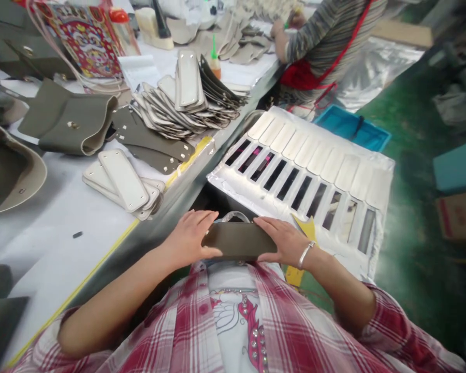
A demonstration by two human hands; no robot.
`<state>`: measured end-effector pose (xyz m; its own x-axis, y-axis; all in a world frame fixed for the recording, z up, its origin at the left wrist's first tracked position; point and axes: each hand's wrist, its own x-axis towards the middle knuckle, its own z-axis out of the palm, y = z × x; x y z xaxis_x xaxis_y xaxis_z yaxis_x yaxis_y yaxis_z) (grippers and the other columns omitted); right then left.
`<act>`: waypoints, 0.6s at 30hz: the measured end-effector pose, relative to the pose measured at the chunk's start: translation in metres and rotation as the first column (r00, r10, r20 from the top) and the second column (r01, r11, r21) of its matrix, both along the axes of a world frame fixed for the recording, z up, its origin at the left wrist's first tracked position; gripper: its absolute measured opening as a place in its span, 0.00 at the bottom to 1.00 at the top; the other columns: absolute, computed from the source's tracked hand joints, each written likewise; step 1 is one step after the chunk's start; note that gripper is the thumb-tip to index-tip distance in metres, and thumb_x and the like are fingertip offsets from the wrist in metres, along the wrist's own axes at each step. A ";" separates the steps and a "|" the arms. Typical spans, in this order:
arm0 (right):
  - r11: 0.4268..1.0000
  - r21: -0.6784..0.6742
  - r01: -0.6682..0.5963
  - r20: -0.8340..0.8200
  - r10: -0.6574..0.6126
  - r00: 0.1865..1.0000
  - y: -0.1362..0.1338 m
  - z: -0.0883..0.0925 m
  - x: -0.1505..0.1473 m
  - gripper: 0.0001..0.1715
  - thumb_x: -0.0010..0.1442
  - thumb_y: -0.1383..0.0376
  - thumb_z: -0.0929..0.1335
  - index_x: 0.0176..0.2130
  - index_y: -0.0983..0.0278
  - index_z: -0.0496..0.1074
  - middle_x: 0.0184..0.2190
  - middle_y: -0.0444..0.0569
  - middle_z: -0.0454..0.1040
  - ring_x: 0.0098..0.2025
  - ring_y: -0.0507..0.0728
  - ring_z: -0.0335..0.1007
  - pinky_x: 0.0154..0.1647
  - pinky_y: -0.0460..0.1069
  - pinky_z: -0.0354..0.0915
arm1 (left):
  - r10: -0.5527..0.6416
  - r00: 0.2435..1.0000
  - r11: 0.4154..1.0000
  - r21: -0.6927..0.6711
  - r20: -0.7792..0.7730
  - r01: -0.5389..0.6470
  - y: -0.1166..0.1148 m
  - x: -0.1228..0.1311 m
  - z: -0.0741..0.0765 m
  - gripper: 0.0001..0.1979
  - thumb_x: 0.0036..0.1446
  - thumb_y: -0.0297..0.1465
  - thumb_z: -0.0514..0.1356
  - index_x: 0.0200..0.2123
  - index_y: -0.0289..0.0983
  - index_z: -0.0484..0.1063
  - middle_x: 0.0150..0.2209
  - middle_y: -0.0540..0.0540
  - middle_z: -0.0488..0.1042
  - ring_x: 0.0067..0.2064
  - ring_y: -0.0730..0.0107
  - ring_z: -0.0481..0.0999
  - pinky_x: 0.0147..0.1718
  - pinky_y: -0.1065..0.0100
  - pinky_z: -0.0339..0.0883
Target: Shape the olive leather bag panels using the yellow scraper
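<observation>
Grasping a smooth, olive-brown oblong panel (241,241) at its ends, left fingers (206,217) and right fingers (267,225).

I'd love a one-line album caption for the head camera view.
Left hand and right hand grip opposite ends of a brown panel beside a worktable bearing heaped pale strips.

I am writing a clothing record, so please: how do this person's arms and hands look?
The left hand and right hand wear no gloves. A silvery bracelet circles the right wrist. The red-and-white plaid sleeves end near the elbows.
</observation>
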<state>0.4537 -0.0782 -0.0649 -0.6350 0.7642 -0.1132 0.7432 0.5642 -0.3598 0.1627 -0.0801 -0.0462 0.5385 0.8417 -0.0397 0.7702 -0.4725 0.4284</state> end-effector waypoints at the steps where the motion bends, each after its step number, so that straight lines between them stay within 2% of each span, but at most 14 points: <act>1: 1.000 0.014 0.005 -0.012 -0.005 1.000 -0.002 -0.001 0.006 0.53 0.46 0.41 0.66 0.61 0.66 0.50 0.56 0.58 0.59 0.55 0.64 0.57 0.54 0.58 0.56 | -0.042 0.999 0.999 0.026 -0.026 0.043 -0.002 0.009 -0.002 0.44 0.43 0.48 0.62 0.59 0.36 0.51 0.57 0.40 0.60 0.57 0.56 0.57 0.58 0.54 0.43; 4: 1.000 0.030 0.000 -0.046 0.001 0.999 -0.005 -0.005 0.013 0.53 0.46 0.39 0.65 0.60 0.66 0.51 0.56 0.58 0.59 0.55 0.63 0.56 0.54 0.58 0.54 | -0.103 0.991 0.993 0.048 -0.085 0.107 -0.006 0.034 -0.014 0.50 0.37 0.50 0.63 0.59 0.32 0.49 0.56 0.37 0.61 0.56 0.54 0.59 0.59 0.52 0.40; 7: 1.000 0.019 -0.010 -0.065 0.011 0.998 -0.004 -0.007 0.013 0.51 0.46 0.38 0.64 0.58 0.66 0.55 0.55 0.57 0.60 0.54 0.63 0.57 0.54 0.58 0.54 | -0.082 0.992 0.995 0.042 -0.095 0.086 -0.006 0.045 -0.022 0.47 0.35 0.49 0.64 0.56 0.33 0.53 0.54 0.37 0.62 0.53 0.54 0.61 0.56 0.55 0.47; 11: 1.000 0.003 -0.006 -0.086 0.006 0.996 -0.003 -0.008 0.015 0.48 0.46 0.41 0.65 0.57 0.67 0.57 0.54 0.57 0.61 0.53 0.63 0.57 0.52 0.58 0.54 | -0.046 0.994 0.999 0.022 -0.096 0.049 -0.005 0.049 -0.021 0.40 0.38 0.47 0.63 0.52 0.35 0.57 0.50 0.40 0.65 0.50 0.55 0.64 0.50 0.58 0.54; 14: 1.000 -0.004 -0.003 -0.105 0.002 0.994 -0.001 -0.010 0.016 0.46 0.47 0.43 0.66 0.56 0.67 0.58 0.53 0.57 0.62 0.52 0.63 0.58 0.52 0.58 0.54 | -0.030 0.993 0.999 0.008 -0.111 0.031 -0.002 0.051 -0.018 0.36 0.40 0.48 0.61 0.50 0.36 0.59 0.48 0.40 0.67 0.49 0.56 0.64 0.49 0.58 0.54; 18: 1.000 -0.002 -0.014 -0.095 0.014 0.995 0.001 -0.017 0.018 0.47 0.48 0.41 0.64 0.57 0.67 0.58 0.53 0.59 0.63 0.51 0.64 0.58 0.50 0.59 0.54 | -0.041 0.990 0.999 -0.002 -0.134 0.041 0.000 0.053 -0.018 0.36 0.41 0.48 0.61 0.51 0.36 0.59 0.49 0.41 0.66 0.50 0.56 0.63 0.49 0.59 0.54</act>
<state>0.4715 -0.0769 -0.0816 -0.6535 0.7550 -0.0538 0.6976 0.5731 -0.4300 0.2155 -0.0805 -0.0645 0.5625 0.8191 -0.1129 0.8006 -0.5053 0.3221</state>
